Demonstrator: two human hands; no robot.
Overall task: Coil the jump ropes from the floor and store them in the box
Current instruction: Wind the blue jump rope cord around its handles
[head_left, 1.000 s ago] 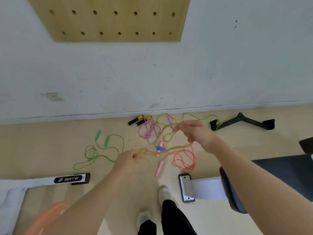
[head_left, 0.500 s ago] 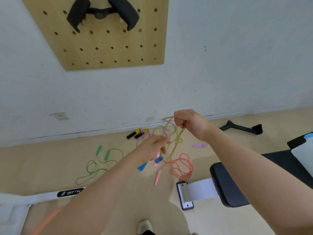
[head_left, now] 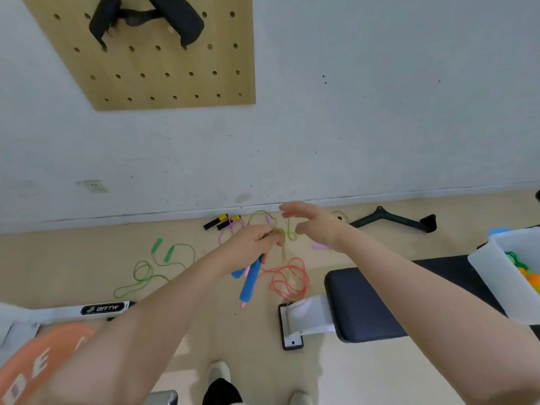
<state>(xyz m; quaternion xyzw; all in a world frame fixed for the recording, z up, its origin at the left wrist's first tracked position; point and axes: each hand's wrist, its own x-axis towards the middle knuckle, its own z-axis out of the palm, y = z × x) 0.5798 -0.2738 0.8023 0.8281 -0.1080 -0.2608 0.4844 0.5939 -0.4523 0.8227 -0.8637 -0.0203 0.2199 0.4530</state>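
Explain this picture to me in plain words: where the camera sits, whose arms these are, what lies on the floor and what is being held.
There is no machine here. The camera is worn on a person's head and looks forward and down, so the two bare arms are the wearer's own. The left hand is closed on a bunched tan jump rope, whose blue handles hang below it. The right hand is open and holds nothing. On the floor lie more ropes: a green one, a red one, and a purple and a yellow-green one near the wall, partly hidden by the hands. At the right edge a white box rests on a black padded bench and already holds something green and orange. A wooden pegboard hangs on the wall.
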